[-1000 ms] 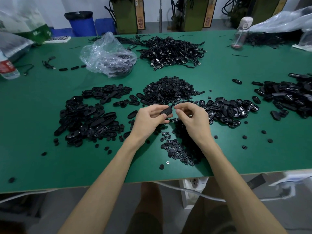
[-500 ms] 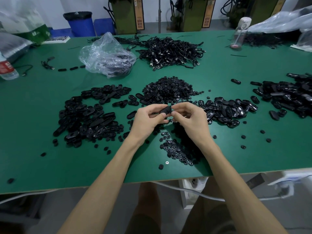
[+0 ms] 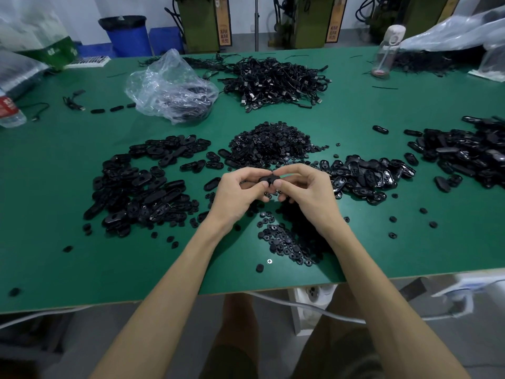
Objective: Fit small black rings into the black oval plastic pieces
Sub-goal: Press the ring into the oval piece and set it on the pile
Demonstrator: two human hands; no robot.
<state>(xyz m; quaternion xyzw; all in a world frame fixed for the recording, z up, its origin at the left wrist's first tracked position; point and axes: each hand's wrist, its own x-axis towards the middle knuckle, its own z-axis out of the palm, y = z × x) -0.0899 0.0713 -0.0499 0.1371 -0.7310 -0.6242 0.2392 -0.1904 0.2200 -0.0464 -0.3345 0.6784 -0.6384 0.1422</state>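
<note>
Centrally, left hand [image 3: 235, 193] and right hand [image 3: 306, 192] pinch one black oval piece [image 3: 266, 179] above the worktop [image 3: 54, 214] — ring heap [image 3: 273, 144] just beyond; clear plastic bag [image 3: 169, 86] holds black parts, bottle [image 3: 9, 112] label unreadable.

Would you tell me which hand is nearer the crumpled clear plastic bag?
Left. The left hand is toward the person and slightly right of the clear plastic bag; the right hand is farther right.

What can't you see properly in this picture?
Head view only.
Hole of the oval piece, filled or not: fingers of left hand and right hand cover it.
What fills the plastic bag: crinkled film blurs it.
Far right pile: cut off by the edge.
</note>
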